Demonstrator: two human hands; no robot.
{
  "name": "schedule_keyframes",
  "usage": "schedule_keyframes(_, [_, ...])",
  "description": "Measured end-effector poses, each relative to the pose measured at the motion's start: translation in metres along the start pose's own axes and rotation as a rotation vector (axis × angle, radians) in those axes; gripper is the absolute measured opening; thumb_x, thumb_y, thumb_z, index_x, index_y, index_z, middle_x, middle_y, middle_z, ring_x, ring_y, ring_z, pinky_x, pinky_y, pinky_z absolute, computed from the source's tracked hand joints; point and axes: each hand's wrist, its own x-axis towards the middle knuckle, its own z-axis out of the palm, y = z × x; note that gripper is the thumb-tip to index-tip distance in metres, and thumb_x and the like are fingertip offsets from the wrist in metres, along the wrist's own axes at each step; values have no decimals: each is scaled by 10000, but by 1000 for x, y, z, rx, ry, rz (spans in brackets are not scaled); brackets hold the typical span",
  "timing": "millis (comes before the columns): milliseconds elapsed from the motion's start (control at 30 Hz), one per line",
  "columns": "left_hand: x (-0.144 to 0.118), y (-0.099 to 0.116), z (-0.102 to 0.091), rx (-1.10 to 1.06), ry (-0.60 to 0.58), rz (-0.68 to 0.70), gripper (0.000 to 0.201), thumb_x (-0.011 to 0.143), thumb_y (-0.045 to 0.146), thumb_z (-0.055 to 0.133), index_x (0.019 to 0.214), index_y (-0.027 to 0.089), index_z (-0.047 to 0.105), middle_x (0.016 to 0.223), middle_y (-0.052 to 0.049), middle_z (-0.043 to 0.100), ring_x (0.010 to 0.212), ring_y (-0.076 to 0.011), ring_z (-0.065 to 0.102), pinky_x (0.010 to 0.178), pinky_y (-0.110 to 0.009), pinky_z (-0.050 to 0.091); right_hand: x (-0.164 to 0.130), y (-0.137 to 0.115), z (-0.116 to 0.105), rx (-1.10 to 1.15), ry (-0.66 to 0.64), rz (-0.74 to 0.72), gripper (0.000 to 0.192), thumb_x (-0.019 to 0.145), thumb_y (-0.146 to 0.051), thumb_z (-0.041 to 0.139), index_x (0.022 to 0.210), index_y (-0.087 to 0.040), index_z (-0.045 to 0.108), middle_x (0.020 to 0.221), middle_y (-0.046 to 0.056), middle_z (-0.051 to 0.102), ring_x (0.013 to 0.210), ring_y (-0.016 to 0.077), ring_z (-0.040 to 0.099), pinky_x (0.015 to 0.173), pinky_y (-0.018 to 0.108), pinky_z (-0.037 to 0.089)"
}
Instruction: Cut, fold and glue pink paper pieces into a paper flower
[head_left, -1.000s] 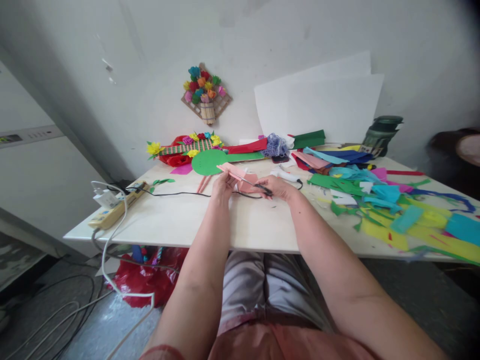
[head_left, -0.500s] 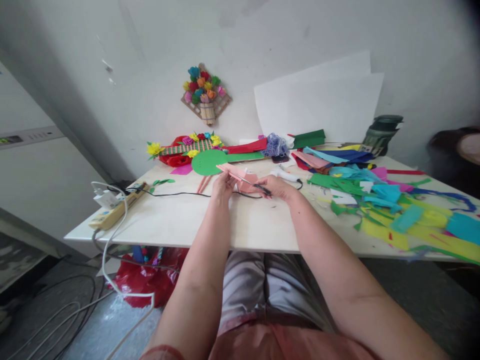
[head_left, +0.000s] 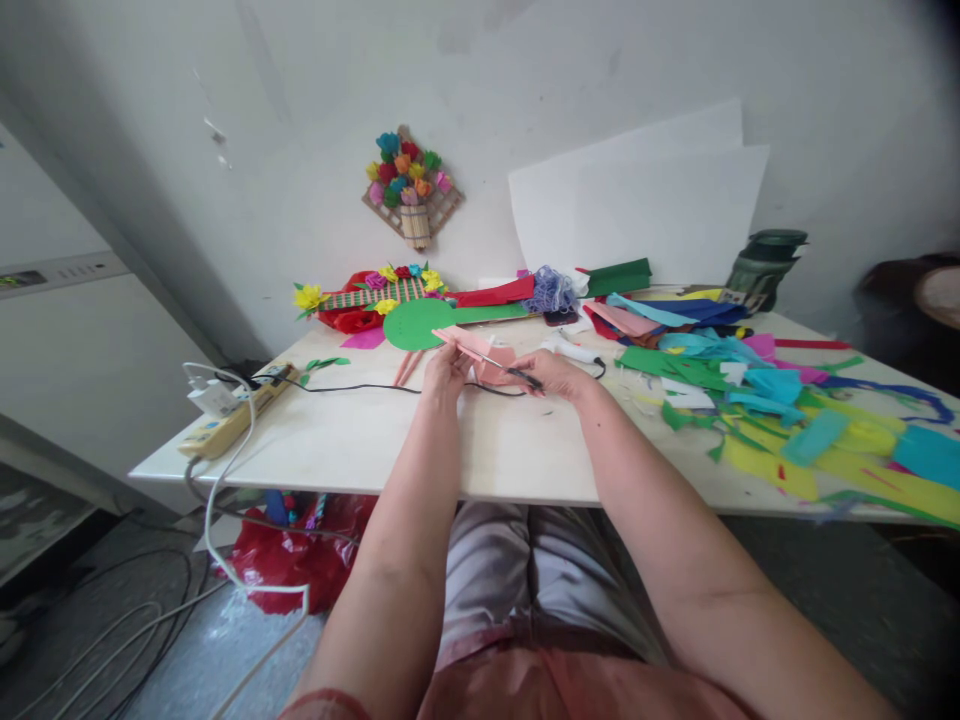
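Pink paper sheet, near the white tabletop's far edge, is pinched in your left hand; your right hand, closed on black-handled scissors, is mid-cut. Next, feed paper steadily into the blades.

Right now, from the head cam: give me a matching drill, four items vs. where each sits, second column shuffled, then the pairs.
Items
1. pink paper
2. scissors
3. power strip
4. green paper circle

Places
A. near the table's left edge, cables running off it
B. flat on the table behind the hands
C. in the right hand
D. in the left hand's fingers

Pairs: 1-D, 2-C, 3-A, 4-B
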Motion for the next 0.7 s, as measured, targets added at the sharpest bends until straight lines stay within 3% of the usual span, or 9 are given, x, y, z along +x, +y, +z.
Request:
schedule_keyframes(333, [-2,1,2,-2,18,-5,164,846,98,519,693,129,567,526,3,581,495,-93,593,633,-208,518,0,1,1,22,-16,10,400,645,-497,693,751,-113,654,443,-58,470,370,44,338,401,216,242])
schedule_keyframes(700, [6,-4,-5,38,-53,18,106,834,134,545,736,132,584,574,-10,618,526,-115,622,692,-257,532,-2,-3,2,11,-9,27,451,618,-544,695,732,-112,633,434,-59,466,365,46,357,399,212,255])
